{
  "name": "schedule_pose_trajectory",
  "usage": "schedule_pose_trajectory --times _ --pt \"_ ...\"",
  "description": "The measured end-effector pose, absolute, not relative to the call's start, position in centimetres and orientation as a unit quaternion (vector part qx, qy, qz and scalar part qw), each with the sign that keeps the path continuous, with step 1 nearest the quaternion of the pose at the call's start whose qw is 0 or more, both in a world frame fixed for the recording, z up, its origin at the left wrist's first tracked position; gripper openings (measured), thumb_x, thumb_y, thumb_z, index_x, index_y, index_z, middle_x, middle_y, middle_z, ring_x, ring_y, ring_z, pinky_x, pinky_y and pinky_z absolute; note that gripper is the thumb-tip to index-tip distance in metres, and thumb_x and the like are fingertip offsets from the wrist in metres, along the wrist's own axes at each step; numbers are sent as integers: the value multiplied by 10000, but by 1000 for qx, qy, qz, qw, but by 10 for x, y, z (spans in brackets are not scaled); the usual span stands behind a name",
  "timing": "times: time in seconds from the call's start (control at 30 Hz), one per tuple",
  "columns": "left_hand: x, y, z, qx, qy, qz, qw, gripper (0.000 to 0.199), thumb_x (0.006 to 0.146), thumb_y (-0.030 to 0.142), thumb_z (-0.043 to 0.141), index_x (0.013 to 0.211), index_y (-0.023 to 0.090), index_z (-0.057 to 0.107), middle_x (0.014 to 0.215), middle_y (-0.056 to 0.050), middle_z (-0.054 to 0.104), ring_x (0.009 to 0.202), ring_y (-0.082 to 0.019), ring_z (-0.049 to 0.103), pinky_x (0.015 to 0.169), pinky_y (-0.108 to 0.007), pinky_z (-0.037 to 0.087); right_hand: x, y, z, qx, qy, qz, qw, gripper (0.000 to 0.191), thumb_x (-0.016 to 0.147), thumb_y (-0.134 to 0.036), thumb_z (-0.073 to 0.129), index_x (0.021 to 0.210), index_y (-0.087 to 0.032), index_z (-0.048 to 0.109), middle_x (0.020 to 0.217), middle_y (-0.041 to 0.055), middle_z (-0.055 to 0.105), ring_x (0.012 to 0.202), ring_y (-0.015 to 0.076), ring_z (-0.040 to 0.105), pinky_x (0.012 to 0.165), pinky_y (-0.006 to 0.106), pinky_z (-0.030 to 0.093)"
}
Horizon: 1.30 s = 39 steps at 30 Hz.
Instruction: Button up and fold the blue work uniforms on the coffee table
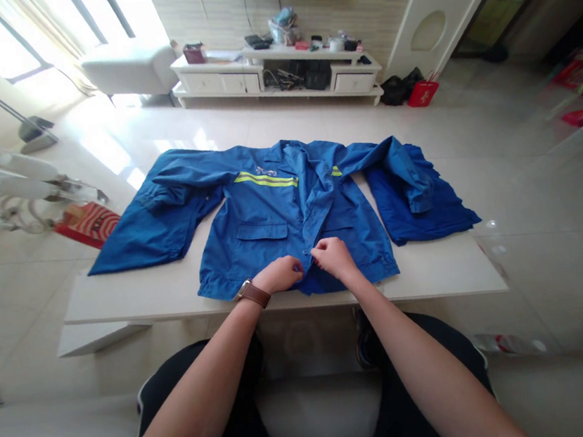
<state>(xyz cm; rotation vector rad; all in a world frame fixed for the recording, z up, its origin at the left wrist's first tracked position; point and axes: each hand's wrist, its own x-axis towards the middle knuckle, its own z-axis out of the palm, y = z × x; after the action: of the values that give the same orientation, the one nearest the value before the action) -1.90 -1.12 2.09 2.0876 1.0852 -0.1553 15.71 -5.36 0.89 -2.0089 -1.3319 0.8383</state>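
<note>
A blue work jacket with a yellow-and-grey stripe lies front up on the white table, collar away from me. Its front panels overlap loosely, the right one partly folded back. My left hand, with a brown-strapped watch on the wrist, is closed on the front edge near the bottom hem. Just to its right, my right hand pinches the opposite front edge beside a small button. Both hands touch the jacket and are slightly apart from each other.
More blue cloth lies under the sleeves, at the left and right of the white table. A red paper bag stands left of the table. Beyond are a low white cabinet and a red bag.
</note>
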Motion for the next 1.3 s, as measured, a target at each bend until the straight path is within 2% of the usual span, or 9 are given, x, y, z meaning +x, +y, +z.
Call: schedule_pose_trajectory --times 0.2,0.33,0.47,0.6,0.73,0.8,0.87,1.0,1.3 --pt "-18 -9 31 768 402 3 498 397 928 503 535 977 164 734 861 -50 752 773 -188 665 664 -258 452 160 -56 22 -746 -464 344 331 217 732 -292 596 546 -190 642 537 19 662 574 152 633 571 223 418" --pt "-17 -12 33 813 361 -23 456 204 844 359 636 826 173 717 739 -2 690 680 -153 581 635 -253 395 159 -56 19 -745 -465 347 328 226 745 -306 591 554 -193 634 547 17 664 577 152 630 570 227 412" --pt "-15 -17 35 846 362 -53 387 190 815 244 638 639 177 663 616 4 620 590 -139 509 586 -269 338 155 -55 14 -765 -512 307 241 214 783 -308 610 603 -197 645 662 55 716 694 186 669 652 249 445" --pt "-11 -23 37 858 369 -69 351 147 790 227 662 659 190 718 669 -25 689 632 -162 580 616 -266 369 150 -56 7 -771 -552 278 151 128 823 -293 627 890 -206 693 886 95 764 847 238 701 733 283 475" --pt "-8 -26 37 864 356 -86 346 128 775 230 681 663 196 732 681 -27 705 642 -165 599 617 -267 369 152 -59 6 -765 -558 269 175 492 855 -222 614 1342 -205 546 1015 86 755 887 238 704 786 300 505" --pt "-7 -28 36 869 333 -90 354 144 775 228 685 640 194 719 648 -17 685 618 -153 579 602 -269 352 155 -60 8 -742 -584 256 205 628 851 -162 597 1461 -240 468 1127 74 740 958 230 702 847 302 514" --pt "-6 -29 36 873 310 -96 364 153 772 218 690 623 192 714 626 -8 671 597 -144 556 597 -269 347 157 -61 9 -715 -618 250 210 591 859 -114 562 1423 -287 547 1229 57 715 1060 221 687 925 297 506" --pt "-5 -33 36 863 288 -128 396 135 748 230 732 620 188 728 622 1 669 588 -141 537 605 -264 369 159 -62 8 -701 -643 263 158 346 905 -121 516 1099 -266 763 1223 52 728 1146 222 665 1000 293 481" --pt "2 -40 24 785 204 -233 537 124 677 82 642 675 165 734 695 14 723 688 -150 625 672 -237 478 166 -66 22 -655 -672 346 21 248 811 -150 587 937 -248 778 1061 36 785 1008 203 703 853 238 476"
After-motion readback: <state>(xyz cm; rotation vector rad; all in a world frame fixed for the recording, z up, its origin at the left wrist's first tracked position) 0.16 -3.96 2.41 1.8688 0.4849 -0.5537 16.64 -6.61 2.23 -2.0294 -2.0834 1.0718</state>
